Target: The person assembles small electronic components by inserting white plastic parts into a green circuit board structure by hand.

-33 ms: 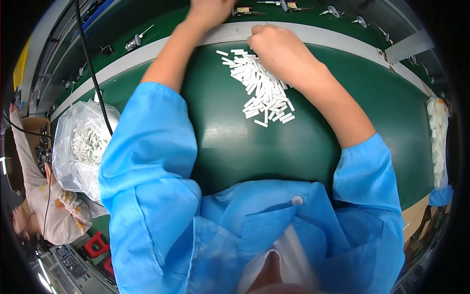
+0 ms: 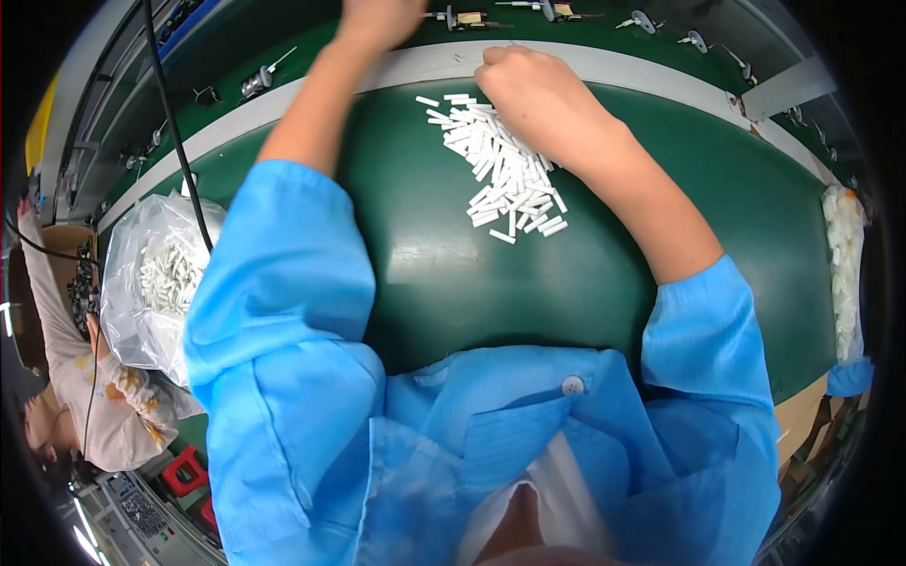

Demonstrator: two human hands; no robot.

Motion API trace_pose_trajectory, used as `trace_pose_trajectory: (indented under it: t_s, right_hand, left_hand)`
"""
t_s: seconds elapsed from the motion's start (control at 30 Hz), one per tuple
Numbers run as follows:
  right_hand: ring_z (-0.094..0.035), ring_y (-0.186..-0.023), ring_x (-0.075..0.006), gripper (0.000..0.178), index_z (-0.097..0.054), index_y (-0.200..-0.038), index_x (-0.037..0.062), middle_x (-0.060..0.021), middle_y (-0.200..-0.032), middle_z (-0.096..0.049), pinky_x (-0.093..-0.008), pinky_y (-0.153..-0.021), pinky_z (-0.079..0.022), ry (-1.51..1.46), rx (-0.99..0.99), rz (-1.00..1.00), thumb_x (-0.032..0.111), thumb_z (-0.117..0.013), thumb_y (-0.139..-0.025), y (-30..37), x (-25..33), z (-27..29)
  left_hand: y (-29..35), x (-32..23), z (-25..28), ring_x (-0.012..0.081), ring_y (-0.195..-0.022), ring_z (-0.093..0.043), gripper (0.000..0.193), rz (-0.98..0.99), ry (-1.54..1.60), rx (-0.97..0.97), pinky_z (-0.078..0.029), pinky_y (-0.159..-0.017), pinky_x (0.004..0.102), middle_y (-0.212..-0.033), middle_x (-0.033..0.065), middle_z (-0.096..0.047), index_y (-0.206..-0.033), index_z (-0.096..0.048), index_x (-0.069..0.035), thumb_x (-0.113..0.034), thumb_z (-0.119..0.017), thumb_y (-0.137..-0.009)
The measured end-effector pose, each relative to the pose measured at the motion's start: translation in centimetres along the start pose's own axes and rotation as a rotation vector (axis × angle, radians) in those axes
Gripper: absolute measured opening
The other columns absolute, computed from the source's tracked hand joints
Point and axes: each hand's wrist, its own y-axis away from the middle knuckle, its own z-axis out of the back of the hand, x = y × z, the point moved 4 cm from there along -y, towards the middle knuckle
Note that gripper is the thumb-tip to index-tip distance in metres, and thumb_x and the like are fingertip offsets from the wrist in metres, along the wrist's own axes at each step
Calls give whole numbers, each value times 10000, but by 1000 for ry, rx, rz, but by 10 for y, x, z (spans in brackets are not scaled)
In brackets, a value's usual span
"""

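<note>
A loose pile of short white tubes lies on the green work surface. My right hand rests at the far end of the pile, close to the pale rail. Its fingers are curled together, and whatever they hold is hidden beneath the hand. Beyond the rail, at the top edge, my left hand is smeared by motion. Its fingers are cut off or blurred, so their pose does not show. Just right of it lies a small motor-like part with a thin shaft.
Several small grey parts with shafts lie along the green strip past the rail. On the left stands a clear plastic bag of white tubes, with a black cable hanging before it. Another person sits at the far left.
My left hand and forearm have shifted a little to the left, uncovering more of the motor-like part. My right hand has barely moved, and the pile looks the same.
</note>
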Motion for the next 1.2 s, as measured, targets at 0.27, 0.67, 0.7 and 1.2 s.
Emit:
trace_pose_trajectory:
  t_s: [0.27,0.67,0.7,1.2]
  right_hand:
    - [-637,-821,-363,159,-598,-915,-49,-202,-861,-635,-437,-710,-529,-3,39,-149,-26,-590,-758,-11,6,9]
    - [-652,-712,-311,157,-683,-959,-15,-170,-829,-681,-366,-701,-526,-267,-101,-190,69,-640,-833,-5,-26,9]
    - [-649,-688,-272,162,-685,-955,-15,-143,-809,-680,-342,-681,-523,-352,-8,-262,88,-655,-834,-9,-25,6]
    - [-624,-632,-115,188,-714,-864,-19,-72,-715,-686,-257,-599,-491,-933,91,-639,162,-689,-818,-9,-41,-12]
  left_hand:
    - [52,77,151,253,-836,-695,677,1072,-1192,419,-527,-765,375,-790,99,-701,-961,-712,-64,-659,-394,-910]
    - [-2,-6,60,358,-837,-668,330,191,239,185,-542,-744,423,-901,230,-671,-1063,-597,23,-236,-653,-866]
    - [-3,-24,47,330,-812,-676,353,278,316,164,-547,-720,394,-899,209,-678,-1069,-575,38,-231,-669,-861]
    - [26,-11,-43,102,-551,-387,166,758,1493,-332,-334,-496,239,-799,73,-515,-958,-469,-4,-124,-367,-1009]
